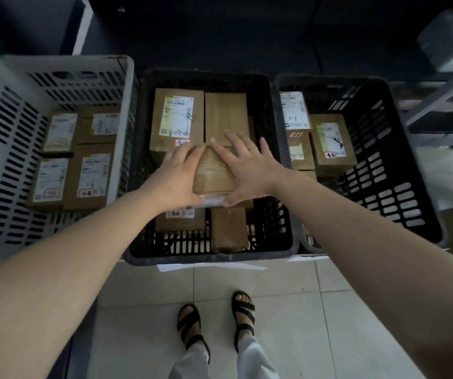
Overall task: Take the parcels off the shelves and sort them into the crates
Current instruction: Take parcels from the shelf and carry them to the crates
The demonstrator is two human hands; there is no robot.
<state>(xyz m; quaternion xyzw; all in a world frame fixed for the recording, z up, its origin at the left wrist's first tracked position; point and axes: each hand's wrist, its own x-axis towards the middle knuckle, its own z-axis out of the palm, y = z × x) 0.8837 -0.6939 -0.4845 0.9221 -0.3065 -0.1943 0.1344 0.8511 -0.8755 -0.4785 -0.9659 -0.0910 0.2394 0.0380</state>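
Note:
A small brown taped parcel (pixel 212 173) sits over the middle black crate (pixel 280 222), on top of other boxes. My left hand (pixel 174 177) grips its left side, fingers bent over the far corner and thumb along the near edge. My right hand (pixel 247 170) lies flat on its right side with fingers straight and spread, thumb at the near edge. Under and around it lie several cardboard parcels, among them a labelled box (pixel 177 119) and a plain one (pixel 226 116) behind my hands.
A white crate (pixel 3 127) on the left holds several labelled boxes. A black crate (pixel 395 170) on the right holds more. All three stand side by side on a tiled floor (pixel 288 310). My sandalled feet (pixel 217 321) stand just before the middle crate. A metal shelf frame (pixel 438 97) is at far right.

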